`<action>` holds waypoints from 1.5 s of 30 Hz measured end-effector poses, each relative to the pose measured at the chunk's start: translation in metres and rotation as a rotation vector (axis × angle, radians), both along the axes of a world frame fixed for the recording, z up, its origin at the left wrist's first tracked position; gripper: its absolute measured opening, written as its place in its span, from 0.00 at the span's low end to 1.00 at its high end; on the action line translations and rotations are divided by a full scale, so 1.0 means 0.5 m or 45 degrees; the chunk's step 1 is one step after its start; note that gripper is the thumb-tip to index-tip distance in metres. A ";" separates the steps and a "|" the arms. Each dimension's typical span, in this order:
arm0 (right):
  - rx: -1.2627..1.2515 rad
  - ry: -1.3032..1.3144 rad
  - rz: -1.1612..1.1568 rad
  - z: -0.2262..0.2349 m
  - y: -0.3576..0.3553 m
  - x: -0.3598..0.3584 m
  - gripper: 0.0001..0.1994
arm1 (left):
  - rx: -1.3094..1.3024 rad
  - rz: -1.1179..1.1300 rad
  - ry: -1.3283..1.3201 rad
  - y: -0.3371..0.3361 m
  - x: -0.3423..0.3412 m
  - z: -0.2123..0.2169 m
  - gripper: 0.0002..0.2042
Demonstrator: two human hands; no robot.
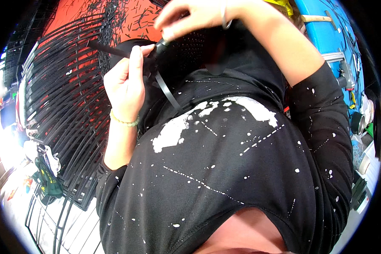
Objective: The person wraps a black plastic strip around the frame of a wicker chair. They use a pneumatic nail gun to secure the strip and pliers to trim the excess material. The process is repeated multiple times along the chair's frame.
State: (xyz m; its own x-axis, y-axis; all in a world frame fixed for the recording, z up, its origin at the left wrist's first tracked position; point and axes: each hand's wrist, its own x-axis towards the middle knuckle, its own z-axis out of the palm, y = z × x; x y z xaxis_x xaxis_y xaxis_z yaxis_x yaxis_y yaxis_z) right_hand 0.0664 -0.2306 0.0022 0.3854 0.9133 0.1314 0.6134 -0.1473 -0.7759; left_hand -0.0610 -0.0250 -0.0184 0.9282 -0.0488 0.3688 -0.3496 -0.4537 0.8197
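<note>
My left hand (127,80) is closed around a black strip, a cable tie (108,49), that sticks out to the left past my thumb. My right hand (190,17), at the top of the view, pinches the other part of the tie near a small black tool or head (161,43). A loose black tail (167,91) hangs down from between the hands over my black paint-spattered shirt (224,169). Both hands work close together just in front of a black wire fan guard (63,97).
The large round wire guard fills the left side, over a red surface (131,19) strewn with several cut black tie ends. A blue bench or case (330,34) with tools lies at the upper right. Cans and small items (360,122) sit at the right edge.
</note>
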 end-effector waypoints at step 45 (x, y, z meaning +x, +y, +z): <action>-0.105 -0.656 -0.315 -0.050 0.098 -0.104 0.17 | -1.173 -0.442 1.033 0.014 0.091 0.162 0.15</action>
State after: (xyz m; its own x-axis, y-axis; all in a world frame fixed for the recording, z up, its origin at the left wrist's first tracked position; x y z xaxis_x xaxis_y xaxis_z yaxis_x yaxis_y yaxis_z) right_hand 0.0145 -0.1814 -0.0226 0.4940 0.8194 0.2906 0.8486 -0.3817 -0.3662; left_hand -0.0157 -0.0178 0.0625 0.8922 -0.3626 -0.2692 0.4118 0.4086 0.8146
